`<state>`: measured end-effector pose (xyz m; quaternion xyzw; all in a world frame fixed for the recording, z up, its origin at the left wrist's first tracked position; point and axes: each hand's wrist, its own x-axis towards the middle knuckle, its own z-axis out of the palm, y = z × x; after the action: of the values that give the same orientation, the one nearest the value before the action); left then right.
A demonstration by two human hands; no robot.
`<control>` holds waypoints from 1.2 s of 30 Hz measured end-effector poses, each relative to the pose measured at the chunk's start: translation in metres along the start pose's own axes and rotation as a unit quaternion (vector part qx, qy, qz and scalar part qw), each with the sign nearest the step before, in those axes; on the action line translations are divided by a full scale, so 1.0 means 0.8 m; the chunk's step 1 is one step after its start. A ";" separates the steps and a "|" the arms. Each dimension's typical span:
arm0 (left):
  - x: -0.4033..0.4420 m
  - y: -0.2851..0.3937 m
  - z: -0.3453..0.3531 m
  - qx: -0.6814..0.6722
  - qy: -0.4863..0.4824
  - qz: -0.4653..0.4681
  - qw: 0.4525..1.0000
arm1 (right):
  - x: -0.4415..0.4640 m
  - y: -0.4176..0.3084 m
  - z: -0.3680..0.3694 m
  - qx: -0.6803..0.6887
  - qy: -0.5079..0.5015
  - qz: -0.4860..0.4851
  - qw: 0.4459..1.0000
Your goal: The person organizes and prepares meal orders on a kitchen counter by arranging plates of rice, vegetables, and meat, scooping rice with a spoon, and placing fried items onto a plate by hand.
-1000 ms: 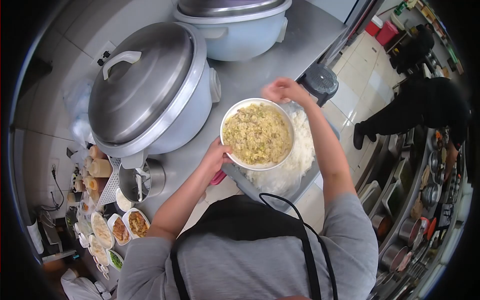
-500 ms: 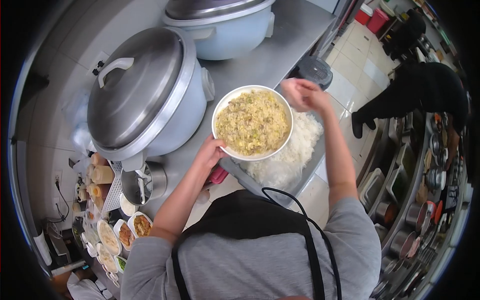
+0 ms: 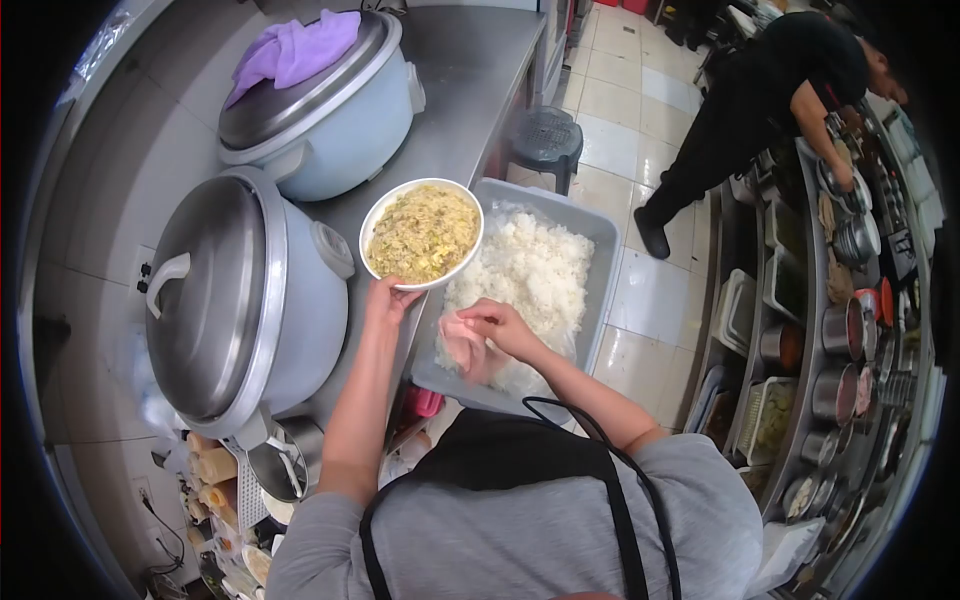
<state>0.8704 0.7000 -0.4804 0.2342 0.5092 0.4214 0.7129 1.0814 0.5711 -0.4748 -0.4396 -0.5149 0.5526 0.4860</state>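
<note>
My left hand (image 3: pixel 392 298) grips the near edge of a white bowl (image 3: pixel 364 242) full of yellowish fried rice (image 3: pixel 424 232). The bowl is held up between the steel counter and a grey plastic tub (image 3: pixel 606 245). White cooked rice (image 3: pixel 540 262) fills the tub, with clear plastic at its near side. Over the tub's near left part, my right hand (image 3: pixel 503 326) is closed, thumb against fingers. A thin pinkish sheet (image 3: pixel 462 345) hangs from it; blur hides what kind of sheet it is.
Two large rice cookers, one near (image 3: pixel 215 300) and one farther (image 3: pixel 350 130) with a purple cloth (image 3: pixel 295 58) on its lid, stand on the counter (image 3: pixel 460 75). A grey stool (image 3: pixel 546 140) is behind the tub. To the right, a co-worker (image 3: pixel 745 95) bends over shelves of pans.
My right hand has come down and left over the tub and now holds the pinkish sheet. The bowl has shifted left in view, uncovering more rice. The co-worker now reaches toward the pans.
</note>
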 end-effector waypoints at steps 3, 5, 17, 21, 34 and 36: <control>0.039 -0.013 -0.007 -0.090 0.037 -0.006 0.995 | -0.002 -0.014 -0.016 0.090 0.014 0.068 0.994; 0.054 -0.018 -0.005 -0.101 0.038 0.021 0.994 | 0.002 -0.027 -0.031 0.190 0.009 0.129 0.973; -0.028 -0.006 -0.015 -0.108 0.099 0.052 0.988 | 0.277 0.020 -0.100 0.039 0.276 -0.057 0.959; -0.115 -0.021 -0.074 -0.096 0.032 0.016 0.995 | 0.316 0.122 -0.080 -0.244 0.292 -0.151 0.912; -0.324 -0.169 -0.182 -0.106 0.066 -0.066 0.990 | -0.016 0.101 0.221 -0.241 -0.315 -0.072 0.915; -0.357 -0.187 -0.208 -0.086 0.089 -0.065 0.990 | -0.018 0.073 0.241 -0.183 -0.464 -0.021 0.866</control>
<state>0.7348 0.3645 -0.5052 0.1002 0.5465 0.4357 0.7081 0.8886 0.5299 -0.5171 -0.2025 -0.7818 0.5788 0.1131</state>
